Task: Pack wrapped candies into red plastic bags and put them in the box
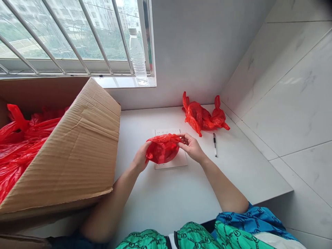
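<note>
Both of my hands hold one small red plastic bag [163,149] just above a white sheet of paper [178,159] on the white counter [168,197]. My left hand [140,158] grips the bag's left side with curled fingers. My right hand [191,146] pinches its upper right edge. A second crumpled red plastic bag [203,117] lies farther back on the counter, near the wall. A black and white pen [214,144] rests to the right of my right hand.
A large open cardboard box [75,152] filled with red plastic bags [18,145] stands at the left. A clear water bottle [137,55] stands on the window sill by the barred window. Tiled wall [293,90] rises on the right.
</note>
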Demonstrator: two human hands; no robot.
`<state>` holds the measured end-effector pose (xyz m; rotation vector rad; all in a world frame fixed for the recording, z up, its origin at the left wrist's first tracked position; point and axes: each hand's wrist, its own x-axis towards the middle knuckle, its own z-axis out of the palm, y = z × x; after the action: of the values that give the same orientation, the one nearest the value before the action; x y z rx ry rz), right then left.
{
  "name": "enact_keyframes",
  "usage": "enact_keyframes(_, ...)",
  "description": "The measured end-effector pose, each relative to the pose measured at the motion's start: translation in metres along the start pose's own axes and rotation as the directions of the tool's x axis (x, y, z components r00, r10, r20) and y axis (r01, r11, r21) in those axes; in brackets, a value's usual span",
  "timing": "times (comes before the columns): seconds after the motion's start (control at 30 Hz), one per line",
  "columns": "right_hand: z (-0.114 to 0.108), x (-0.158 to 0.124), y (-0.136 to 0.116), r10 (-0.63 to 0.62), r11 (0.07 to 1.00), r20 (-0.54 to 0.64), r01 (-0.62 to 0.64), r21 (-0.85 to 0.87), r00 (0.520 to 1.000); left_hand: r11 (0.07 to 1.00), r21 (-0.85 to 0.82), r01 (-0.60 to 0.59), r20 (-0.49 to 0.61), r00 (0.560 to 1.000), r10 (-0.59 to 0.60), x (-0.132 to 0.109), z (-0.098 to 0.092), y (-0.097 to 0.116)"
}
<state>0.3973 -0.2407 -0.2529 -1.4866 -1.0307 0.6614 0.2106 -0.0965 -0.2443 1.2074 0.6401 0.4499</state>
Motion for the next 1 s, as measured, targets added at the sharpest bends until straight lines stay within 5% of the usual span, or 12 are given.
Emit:
enact_keyframes(0.13, -0.008, -0.001, -0.003, -0.037, 0.990, -0.152, 0.016, -0.139, 0.988, 0.882, 0.454, -0.129, -0.115, 0.973, 0.201, 0.006, -0.012, -0.001)
enact_keyframes(0.23, -0.008, -0.002, -0.007, -0.161, 0.935, -0.256, 0.064, -0.349, 0.953, 0.683, 0.687, -0.250, -0.129, 0.882, 0.453, 0.003, -0.013, 0.000)
enact_keyframes(0.37, -0.005, -0.003, -0.012, -0.315, 0.870, -0.335, 0.129, -0.476, 0.888, 0.364, 0.809, -0.462, 0.090, 0.708, 0.700, -0.007, 0.005, 0.001)
enact_keyframes(0.47, -0.001, -0.003, -0.011, -0.227, 0.934, -0.282, 0.126, -0.334, 0.932, 0.182, 0.783, -0.595, 0.334, 0.649, 0.684, -0.009, 0.022, -0.006)
enact_keyframes(0.53, 0.000, -0.002, -0.007, -0.137, 0.985, -0.173, 0.116, -0.129, 0.975, 0.093, 0.815, -0.572, 0.407, 0.678, 0.612, -0.005, 0.027, -0.014)
enact_keyframes(0.63, -0.002, 0.002, 0.001, -0.100, 0.989, -0.078, 0.108, 0.099, 0.992, 0.013, 0.900, -0.436, 0.367, 0.772, 0.518, 0.004, 0.021, -0.023)
enact_keyframes(0.77, -0.008, 0.005, 0.012, -0.100, 0.985, -0.209, 0.068, -0.156, 0.973, 0.046, 0.933, -0.356, 0.287, 0.817, 0.500, 0.010, 0.005, -0.024)
enact_keyframes(0.87, -0.008, 0.006, 0.015, -0.110, 0.918, -0.139, 0.047, -0.394, 0.984, 0.095, 0.917, -0.386, 0.296, 0.823, 0.485, 0.010, 0.001, -0.020)
enact_keyframes(1.0, -0.007, 0.005, 0.013, -0.119, 0.921, -0.133, 0.060, -0.384, 0.984, 0.125, 0.922, -0.367, 0.265, 0.831, 0.489, 0.008, 0.004, -0.017)
